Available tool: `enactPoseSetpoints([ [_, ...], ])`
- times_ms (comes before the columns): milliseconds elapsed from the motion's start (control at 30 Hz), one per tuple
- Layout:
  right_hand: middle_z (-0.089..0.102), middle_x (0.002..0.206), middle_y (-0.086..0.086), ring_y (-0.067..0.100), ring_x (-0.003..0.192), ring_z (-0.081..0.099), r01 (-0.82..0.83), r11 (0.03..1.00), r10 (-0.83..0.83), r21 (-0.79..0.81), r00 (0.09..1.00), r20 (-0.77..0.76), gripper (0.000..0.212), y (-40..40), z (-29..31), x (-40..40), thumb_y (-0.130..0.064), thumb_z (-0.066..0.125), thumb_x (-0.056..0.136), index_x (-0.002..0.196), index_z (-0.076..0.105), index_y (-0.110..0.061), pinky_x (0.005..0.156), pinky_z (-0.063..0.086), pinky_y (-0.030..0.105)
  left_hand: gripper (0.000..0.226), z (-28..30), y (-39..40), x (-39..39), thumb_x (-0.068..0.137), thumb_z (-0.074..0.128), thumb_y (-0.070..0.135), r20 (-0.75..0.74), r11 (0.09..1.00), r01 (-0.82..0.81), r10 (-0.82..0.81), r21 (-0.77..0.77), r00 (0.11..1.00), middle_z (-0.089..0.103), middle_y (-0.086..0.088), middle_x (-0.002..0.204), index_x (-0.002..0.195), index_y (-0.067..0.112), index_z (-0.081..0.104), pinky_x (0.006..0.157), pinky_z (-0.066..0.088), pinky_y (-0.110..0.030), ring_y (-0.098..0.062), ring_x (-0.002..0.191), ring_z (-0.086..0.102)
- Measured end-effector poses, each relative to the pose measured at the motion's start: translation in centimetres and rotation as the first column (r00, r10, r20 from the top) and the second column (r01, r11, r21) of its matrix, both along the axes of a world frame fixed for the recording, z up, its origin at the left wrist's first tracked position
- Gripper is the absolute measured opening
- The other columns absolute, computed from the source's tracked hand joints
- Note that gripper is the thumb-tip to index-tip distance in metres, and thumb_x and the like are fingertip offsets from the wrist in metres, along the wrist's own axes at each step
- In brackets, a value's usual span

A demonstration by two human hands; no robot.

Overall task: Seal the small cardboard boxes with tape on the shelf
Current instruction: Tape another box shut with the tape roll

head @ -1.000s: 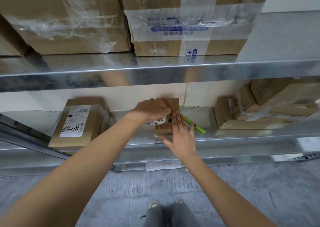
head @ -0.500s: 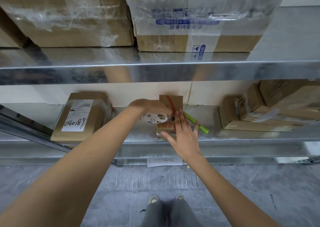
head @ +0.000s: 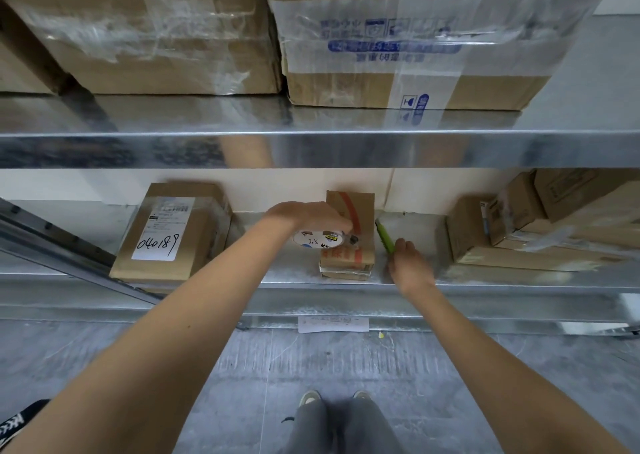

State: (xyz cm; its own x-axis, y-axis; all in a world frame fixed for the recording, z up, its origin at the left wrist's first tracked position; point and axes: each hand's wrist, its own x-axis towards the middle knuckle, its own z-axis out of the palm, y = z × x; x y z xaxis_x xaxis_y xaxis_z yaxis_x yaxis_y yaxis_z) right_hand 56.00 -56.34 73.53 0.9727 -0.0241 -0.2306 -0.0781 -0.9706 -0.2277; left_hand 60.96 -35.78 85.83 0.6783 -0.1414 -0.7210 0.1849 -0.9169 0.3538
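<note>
Head view: a person stands before a galvanised metal shelf (head: 207, 280) and reaches both bare arms onto its lower level. The small brown cardboard box with red printing (head: 349, 237) stands at the middle of that level, close to the far wall. The left hand (head: 308, 214) is curled over a roll of clear tape with a white printed core (head: 317, 239), holding it against the box's left side, touching the carton. The right hand (head: 410, 263) lies just right of the box, fingers closed on the near end of a lime-green utility knife (head: 385, 239), whose far end points toward the wall; this hand is blurred. The two hands are apart, with the box between them.

To the left lies a flat brown parcel with a white handwritten label (head: 169, 232). At far right sits a pile of brown cartons (head: 540, 225). Large taped cardboard boxes (head: 398, 38) occupy the upper level. A white paper slip (head: 333, 324) lies on the grey floor.
</note>
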Motion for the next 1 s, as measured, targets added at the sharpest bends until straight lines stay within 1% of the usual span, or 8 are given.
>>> enactPoseSetpoints([
  [133,0.06,0.085,0.023,0.04,0.085,0.06,0.222,0.872,-0.243,0.437,0.97,-0.007,0.017,-0.6,4.7,-0.8,-0.007,0.043,0.098,0.098,0.056,0.003,0.06,0.031,0.034,0.022,-0.3,0.1,0.1,0.067,0.057,0.046,0.006,1.0,0.007,-0.007,-0.022,1.0,0.052,0.0,0.067,0.066,0.025,0.05,0.062,0.03,-0.033,-0.021,0.058,0.042],
  [200,0.067,0.09,0.02,0.034,0.083,0.06,0.175,0.82,-0.266,0.544,0.959,0.092,0.022,-0.8,7.7,-2.3,-0.007,0.047,0.097,0.107,0.065,0.001,0.065,0.033,0.035,0.023,-0.4,0.1,0.1,0.064,0.056,0.047,0.008,1.0,0.023,-0.023,-0.017,1.0,0.051,0.001,0.065,0.063,0.025,0.049,0.061,0.029,-0.033,-0.021,0.056,0.041],
  [267,0.067,0.077,0.008,0.02,0.07,0.056,0.133,0.787,-0.236,0.603,0.967,0.095,0.022,-0.6,10.1,-3.8,-0.011,0.054,0.096,0.107,0.073,-0.007,0.062,0.036,0.025,0.025,-0.5,0.1,0.2,0.056,0.054,0.051,0.007,0.999,0.034,-0.034,-0.005,0.999,0.051,0.002,0.064,0.058,0.027,0.049,0.061,0.029,-0.033,-0.021,0.055,0.041],
  [367,0.052,0.056,-0.003,0.009,0.057,0.041,0.11,0.79,-0.161,0.603,0.986,0.031,0.02,0.1,10.9,-5.2,-0.016,0.058,0.095,0.1,0.077,-0.011,0.053,0.032,0.012,0.031,-0.3,-0.1,0.2,0.046,0.048,0.053,0.001,0.997,0.077,-0.077,0.008,0.997,0.047,0.002,0.064,0.06,0.025,0.045,0.061,0.027,-0.034,-0.021,0.056,0.038],
  [467,0.045,0.057,0.007,0.016,0.061,0.037,0.114,0.803,-0.154,0.584,0.988,0.019,0.024,1.0,10.6,-5.7,-0.017,0.057,0.095,0.089,0.075,-0.004,0.053,0.03,0.015,0.025,-0.2,-0.2,0.1,0.053,0.049,0.048,0.005,0.998,0.066,-0.066,-0.002,0.998,0.047,0.001,0.065,0.062,0.024,0.046,0.061,0.027,-0.033,-0.021,0.058,0.039],
  [633,0.039,0.055,0.005,0.016,0.059,0.031,0.14,0.787,-0.18,0.601,0.984,0.006,0.026,1.4,10.9,-5.8,-0.017,0.057,0.095,0.083,0.073,-0.001,0.052,0.027,0.02,0.028,-0.4,0.0,0.2,0.057,0.05,0.05,0.02,0.997,0.07,-0.069,-0.03,0.997,0.048,0.0,0.07,0.068,0.025,0.048,0.061,0.028,-0.034,-0.021,0.061,0.038],
  [833,0.038,0.05,0.0,0.013,0.053,0.031,0.139,0.781,-0.179,0.609,0.984,0.005,0.024,2.2,10.9,-5.8,-0.015,0.057,0.095,0.083,0.074,-0.002,0.052,0.029,0.018,0.025,-0.6,0.1,0.2,0.066,0.053,0.05,0.031,0.999,0.04,-0.039,-0.027,0.999,0.05,0.001,0.068,0.065,0.025,0.05,0.063,0.029,-0.033,-0.021,0.059,0.039],
  [1000,0.037,0.055,0.006,0.015,0.058,0.03,0.135,0.779,-0.173,0.612,0.985,0.002,0.028,2.4,10.6,-5.9,-0.017,0.056,0.096,0.083,0.071,0.003,0.052,0.027,0.019,0.027,-0.6,0.1,0.2,0.065,0.054,0.052,0.039,0.999,0.045,-0.044,-0.021,0.998,0.054,0.0,0.073,0.066,0.025,0.053,0.064,0.031,-0.033,-0.021,0.063,0.043],
])
